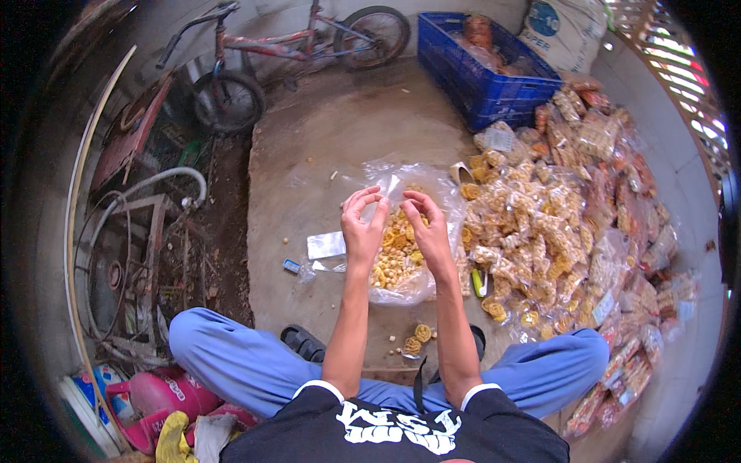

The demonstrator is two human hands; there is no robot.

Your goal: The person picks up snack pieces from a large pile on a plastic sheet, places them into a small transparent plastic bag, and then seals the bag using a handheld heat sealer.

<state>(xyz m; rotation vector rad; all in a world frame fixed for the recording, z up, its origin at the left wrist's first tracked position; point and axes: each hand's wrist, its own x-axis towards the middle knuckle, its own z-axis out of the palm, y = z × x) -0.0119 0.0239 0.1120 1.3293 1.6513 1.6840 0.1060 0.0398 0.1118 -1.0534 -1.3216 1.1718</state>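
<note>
My left hand (365, 226) and my right hand (427, 223) are raised side by side above a large clear plastic bag (399, 298). The bag lies open on the concrete floor, with loose yellow wheel-shaped snacks and small pale round pieces (399, 266) inside. Thumbs and fingers curve toward each other on both hands, the fingertips close together. Clear film glints between and behind them; whether either hand grips it cannot be told. Beyond my right hand spreads a heap of small filled snack packets (532, 226). A stack of white slips (326, 245) lies left of my left hand.
A green-handled tool (479, 283) and a scoop-like object (461, 172) lie by the heap. A blue plastic crate (492, 95) and a white sack (564, 35) stand behind. A small blue box (291, 266) lies left. A bicycle (278, 46) leans at the wall; a pink gas cylinder (168, 393) is lower left.
</note>
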